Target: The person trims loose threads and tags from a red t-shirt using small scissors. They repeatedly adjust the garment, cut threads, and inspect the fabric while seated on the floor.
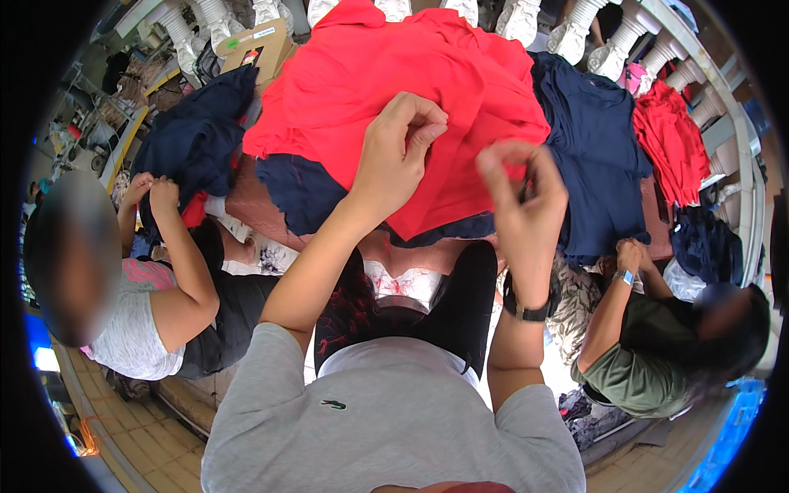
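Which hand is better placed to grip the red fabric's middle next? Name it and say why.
Likely the left hand: it appears over the middle of the red fabric, while the blurred right hand appears nearer its right edge.

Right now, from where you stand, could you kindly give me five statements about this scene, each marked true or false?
1. A large red cloth is spread in front of the person. True.
2. The person's wrists are both bare. False: a dark band circles the right one.
3. The left hand has its thumb and index fingertips brought together. True.
4. The right hand shows sharply, without blur. False: its fingers are blurred.
5. The co-worker at the right wears a red shirt. False: the shirt is dark green.
6. A dark blue garment lies to the right of the large red cloth. True.
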`<action>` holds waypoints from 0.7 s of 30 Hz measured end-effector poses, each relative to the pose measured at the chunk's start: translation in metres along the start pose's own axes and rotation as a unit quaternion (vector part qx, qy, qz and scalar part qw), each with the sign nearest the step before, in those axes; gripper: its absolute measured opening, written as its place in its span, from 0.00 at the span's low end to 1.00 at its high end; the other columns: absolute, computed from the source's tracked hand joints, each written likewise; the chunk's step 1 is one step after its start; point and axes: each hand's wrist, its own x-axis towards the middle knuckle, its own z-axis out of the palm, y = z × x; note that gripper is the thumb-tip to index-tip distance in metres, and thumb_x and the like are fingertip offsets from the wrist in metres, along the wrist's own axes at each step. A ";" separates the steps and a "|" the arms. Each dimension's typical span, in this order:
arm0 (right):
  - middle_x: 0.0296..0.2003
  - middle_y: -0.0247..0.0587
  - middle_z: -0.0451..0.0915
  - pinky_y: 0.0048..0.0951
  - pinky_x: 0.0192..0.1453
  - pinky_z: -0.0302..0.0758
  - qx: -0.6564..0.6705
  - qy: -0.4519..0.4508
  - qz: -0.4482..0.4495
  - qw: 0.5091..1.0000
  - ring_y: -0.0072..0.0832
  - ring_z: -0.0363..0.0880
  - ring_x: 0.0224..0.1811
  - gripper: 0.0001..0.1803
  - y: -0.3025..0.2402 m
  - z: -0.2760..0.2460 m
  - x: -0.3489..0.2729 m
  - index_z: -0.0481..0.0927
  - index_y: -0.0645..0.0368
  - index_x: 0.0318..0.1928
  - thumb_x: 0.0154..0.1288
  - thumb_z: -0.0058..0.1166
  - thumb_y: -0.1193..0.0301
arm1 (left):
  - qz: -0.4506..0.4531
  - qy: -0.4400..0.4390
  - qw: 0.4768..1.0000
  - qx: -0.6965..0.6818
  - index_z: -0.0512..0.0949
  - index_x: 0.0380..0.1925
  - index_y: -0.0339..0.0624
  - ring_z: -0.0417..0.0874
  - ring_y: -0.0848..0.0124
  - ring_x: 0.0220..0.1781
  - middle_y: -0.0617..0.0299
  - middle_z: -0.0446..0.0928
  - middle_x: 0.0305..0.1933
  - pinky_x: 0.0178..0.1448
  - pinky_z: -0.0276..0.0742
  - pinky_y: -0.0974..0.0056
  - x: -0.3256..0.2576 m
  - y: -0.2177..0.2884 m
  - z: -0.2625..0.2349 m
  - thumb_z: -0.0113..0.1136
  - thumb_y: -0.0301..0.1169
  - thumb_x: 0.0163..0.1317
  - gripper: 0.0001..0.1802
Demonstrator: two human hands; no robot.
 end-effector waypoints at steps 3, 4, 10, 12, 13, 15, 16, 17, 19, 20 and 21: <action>0.30 0.33 0.82 0.20 0.28 0.64 -0.055 0.024 -0.007 0.998 0.12 0.69 0.26 0.09 0.006 0.008 0.030 0.81 0.62 0.43 0.64 0.64 0.77 | -0.045 0.002 0.998 -0.049 0.75 0.40 0.35 0.78 0.77 0.43 0.61 0.79 0.42 0.51 0.74 0.71 -0.003 0.004 0.000 0.56 0.21 0.71 0.01; 0.30 0.34 0.83 0.20 0.28 0.65 -0.057 0.005 0.002 0.998 0.13 0.69 0.26 0.09 0.011 0.011 0.034 0.80 0.62 0.44 0.63 0.64 0.78 | -0.066 -0.002 0.995 -0.070 0.75 0.40 0.35 0.78 0.77 0.43 0.61 0.79 0.42 0.52 0.74 0.71 -0.004 0.003 0.000 0.56 0.22 0.71 0.01; 0.29 0.33 0.80 0.18 0.28 0.63 -0.001 -0.006 -0.004 1.000 0.13 0.70 0.28 0.10 0.013 0.015 0.027 0.80 0.62 0.43 0.62 0.65 0.79 | -0.136 -0.010 0.970 -0.201 0.76 0.41 0.36 0.80 0.76 0.44 0.60 0.80 0.45 0.52 0.77 0.69 -0.008 0.008 -0.008 0.57 0.25 0.72 0.03; 0.29 0.32 0.79 0.17 0.27 0.61 0.010 -0.016 0.008 1.000 0.11 0.68 0.27 0.12 0.012 0.011 0.017 0.79 0.63 0.45 0.62 0.65 0.78 | -0.149 -0.015 0.963 -0.225 0.77 0.41 0.36 0.81 0.75 0.45 0.60 0.80 0.45 0.53 0.78 0.68 -0.010 0.010 -0.009 0.58 0.26 0.72 0.04; 0.29 0.31 0.78 0.17 0.27 0.61 0.001 -0.007 0.016 1.000 0.11 0.67 0.27 0.13 0.010 0.010 0.011 0.79 0.63 0.46 0.62 0.66 0.79 | -0.159 -0.016 0.959 -0.233 0.77 0.42 0.37 0.81 0.74 0.46 0.60 0.80 0.45 0.54 0.79 0.68 -0.012 0.013 -0.009 0.58 0.26 0.72 0.04; 0.27 0.30 0.76 0.18 0.26 0.60 -0.019 0.011 0.031 0.999 0.11 0.65 0.26 0.16 0.001 0.009 -0.001 0.78 0.62 0.48 0.61 0.67 0.79 | -0.177 -0.016 0.952 -0.249 0.77 0.42 0.36 0.82 0.74 0.47 0.60 0.80 0.45 0.54 0.80 0.67 -0.017 0.014 -0.009 0.58 0.26 0.72 0.04; 0.26 0.27 0.72 0.18 0.25 0.58 -0.052 0.037 0.010 0.998 0.11 0.61 0.24 0.11 -0.001 0.012 -0.008 0.77 0.62 0.50 0.70 0.60 0.73 | -0.183 -0.015 0.949 -0.257 0.77 0.42 0.36 0.82 0.73 0.48 0.61 0.80 0.44 0.54 0.80 0.67 -0.019 0.014 -0.008 0.58 0.26 0.72 0.04; 0.25 0.27 0.71 0.18 0.25 0.57 0.016 -0.005 0.053 0.998 0.11 0.60 0.23 0.10 -0.007 0.010 -0.015 0.77 0.63 0.49 0.73 0.56 0.70 | -0.190 -0.014 0.945 -0.265 0.77 0.42 0.36 0.83 0.73 0.48 0.61 0.80 0.44 0.54 0.81 0.67 -0.020 0.014 -0.008 0.58 0.26 0.72 0.04; 0.25 0.26 0.70 0.18 0.25 0.57 0.151 -0.088 0.138 0.975 0.11 0.59 0.23 0.14 -0.020 0.004 -0.026 0.77 0.63 0.48 0.80 0.47 0.64 | -0.200 -0.011 0.941 -0.274 0.77 0.42 0.36 0.83 0.73 0.49 0.61 0.80 0.44 0.54 0.81 0.68 -0.020 0.014 -0.009 0.58 0.26 0.72 0.04; 0.25 0.27 0.70 0.17 0.25 0.57 0.188 -0.147 0.151 0.959 0.10 0.59 0.23 0.23 -0.022 0.004 -0.030 0.76 0.64 0.47 0.84 0.34 0.57 | -0.205 -0.009 0.938 -0.279 0.77 0.42 0.36 0.83 0.73 0.49 0.61 0.80 0.44 0.54 0.81 0.68 -0.021 0.014 -0.009 0.58 0.26 0.72 0.04; 0.23 0.29 0.70 0.17 0.27 0.59 0.225 -0.165 0.206 0.938 0.11 0.61 0.23 0.24 -0.025 0.008 -0.032 0.77 0.64 0.45 0.84 0.34 0.56 | -0.190 0.003 0.946 -0.264 0.77 0.41 0.36 0.83 0.73 0.48 0.61 0.80 0.42 0.53 0.81 0.68 -0.021 0.014 -0.007 0.58 0.25 0.72 0.04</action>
